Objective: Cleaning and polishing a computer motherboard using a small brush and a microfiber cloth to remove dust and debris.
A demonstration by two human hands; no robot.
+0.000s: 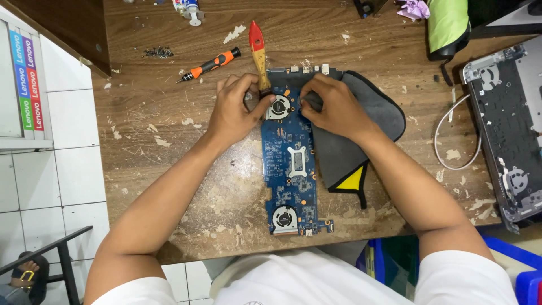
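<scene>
We see a blue laptop circuit board (289,164) lying lengthwise on the worn wooden desk (169,135), one fan at its near end, another under our hands. Left hand (234,110) has fingers closed round the wooden handle of a red-tipped brush (258,53), bristles at the far fan (278,107). Right hand (336,107) presses a grey cloth (361,130) against the board's edge — fingers curled, pinching fabric. We judge the board light, stiff and fragile, best held by the edges. Further off: an orange screwdriver (209,64), a loose screw pile (158,53) — and at left a vertical strip of coloured labels (27,79).
</scene>
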